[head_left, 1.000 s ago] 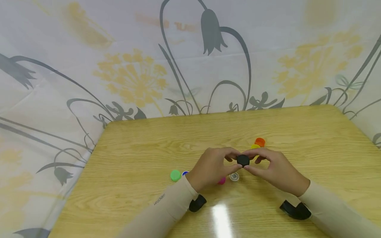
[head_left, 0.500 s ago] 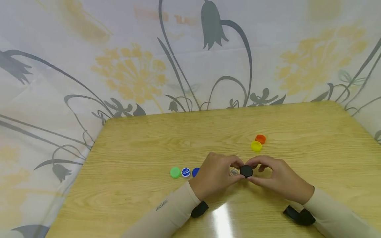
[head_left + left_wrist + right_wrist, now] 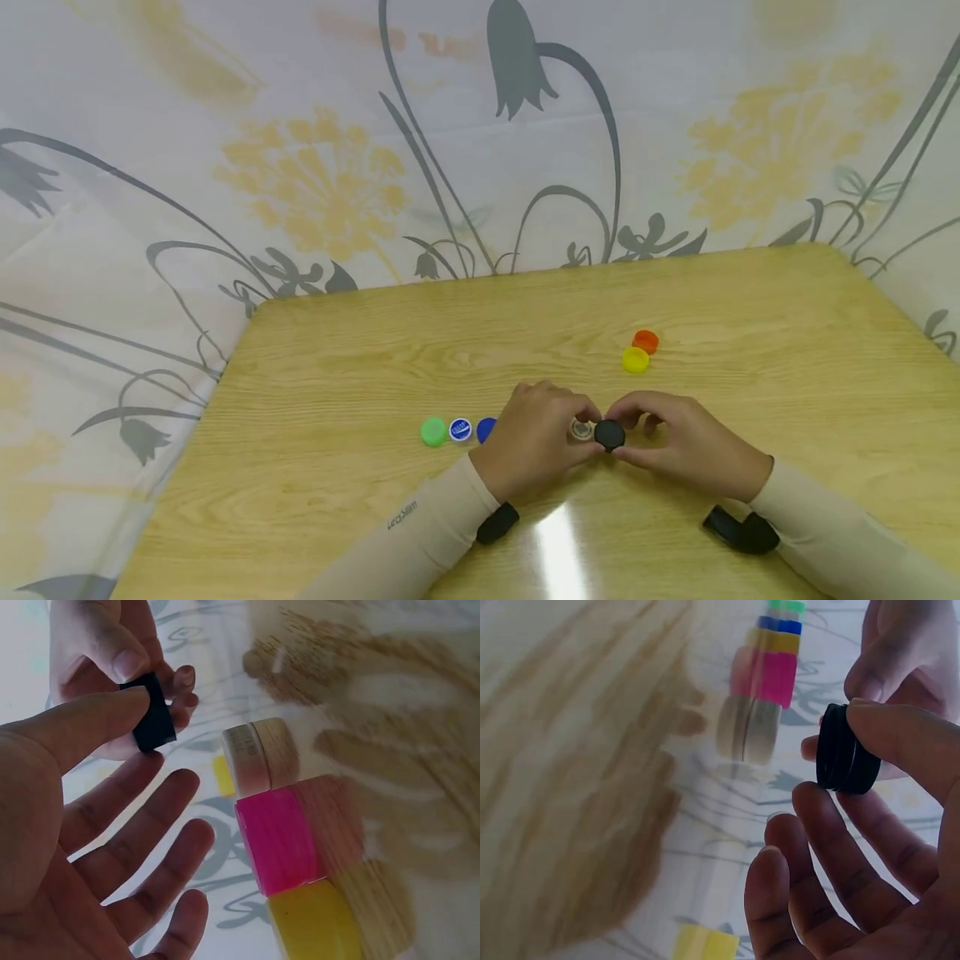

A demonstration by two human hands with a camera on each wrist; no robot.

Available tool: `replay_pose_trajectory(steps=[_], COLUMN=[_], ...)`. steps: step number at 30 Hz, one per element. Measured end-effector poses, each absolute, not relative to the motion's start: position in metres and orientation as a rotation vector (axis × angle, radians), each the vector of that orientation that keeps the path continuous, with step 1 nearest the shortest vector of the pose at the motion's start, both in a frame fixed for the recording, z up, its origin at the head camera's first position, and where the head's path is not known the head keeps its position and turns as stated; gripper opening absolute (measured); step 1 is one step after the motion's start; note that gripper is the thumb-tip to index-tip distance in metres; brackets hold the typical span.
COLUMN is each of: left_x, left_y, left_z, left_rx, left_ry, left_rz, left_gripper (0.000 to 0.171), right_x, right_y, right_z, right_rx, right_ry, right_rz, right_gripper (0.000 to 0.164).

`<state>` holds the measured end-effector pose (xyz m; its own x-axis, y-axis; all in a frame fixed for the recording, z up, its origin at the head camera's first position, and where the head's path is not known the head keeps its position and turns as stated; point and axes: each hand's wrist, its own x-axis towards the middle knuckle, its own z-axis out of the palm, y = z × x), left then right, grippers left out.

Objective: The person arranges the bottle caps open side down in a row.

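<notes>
Both hands hold one black bottle cap [image 3: 610,435], close to the right end of a row of caps. My left hand [image 3: 534,435] pinches it between thumb and index finger from the left, the other fingers spread in the left wrist view. From the right, my right hand [image 3: 686,440] pinches the same cap, its thumb on the near side. A white cap with a grey mark [image 3: 581,429] stands just left of the black cap. Beyond it in the row come a pink cap [image 3: 276,838] and a yellow cap [image 3: 313,921], both hidden behind my left hand in the head view.
Farther left in the row lie a blue cap [image 3: 486,430], a white cap with blue print [image 3: 461,430] and a green cap [image 3: 433,432]. Behind my right hand, an orange cap [image 3: 646,342] and another yellow cap [image 3: 635,360] lie together on the wooden table [image 3: 337,358]. A patterned cloth [image 3: 315,167] hangs behind.
Both hands have brought the black cap nearer to me, down beside the white cap at the row's end. The yellow and orange caps, partly covered before, now show fully.
</notes>
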<state>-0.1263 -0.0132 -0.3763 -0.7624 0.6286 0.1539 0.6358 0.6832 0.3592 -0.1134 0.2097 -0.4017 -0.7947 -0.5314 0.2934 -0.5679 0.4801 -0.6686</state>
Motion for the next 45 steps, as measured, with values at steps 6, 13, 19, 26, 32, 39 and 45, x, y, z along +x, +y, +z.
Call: replay_pose_trajectory(steps=[6, 13, 19, 26, 32, 39, 45], left_x=[-0.127, -0.131, -0.133, -0.134, -0.134, -0.135, -0.135], left_y=[-0.013, -0.002, 0.005, 0.004, 0.006, 0.007, 0.007], left_z=[-0.379, -0.384, -0.386, -0.387, -0.387, -0.389, -0.390], left_rx=[-1.050, -1.026, -0.981, -0.967, -0.976, -0.964, -0.968], left_ry=[-2.875, -2.911, -2.965, -2.987, -2.990, -3.009, -3.006], left_rz=[-0.572, -0.442, -0.400, -0.385, -0.373, -0.378, -0.382], left_gripper=[0.027, 0.031, 0.029, 0.026, 0.026, 0.025, 0.026], right_x=[-0.117, -0.119, -0.120, -0.121, -0.120, -0.121, -0.121], right_y=[0.208, 0.211, 0.212, 0.212, 0.213, 0.213, 0.213], right_z=[-0.403, -0.401, -0.401, -0.404, -0.404, -0.403, -0.402], right_rx=[0.964, 0.837, 0.796, 0.790, 0.775, 0.783, 0.800], right_ry=[-2.687, -2.816, -2.872, -2.891, -2.915, -2.911, -2.886], right_rz=[1.194, 1.202, 1.205, 1.157, 1.155, 1.159, 1.158], right_gripper=[0.030, 0.031, 0.031, 0.028, 0.026, 0.025, 0.024])
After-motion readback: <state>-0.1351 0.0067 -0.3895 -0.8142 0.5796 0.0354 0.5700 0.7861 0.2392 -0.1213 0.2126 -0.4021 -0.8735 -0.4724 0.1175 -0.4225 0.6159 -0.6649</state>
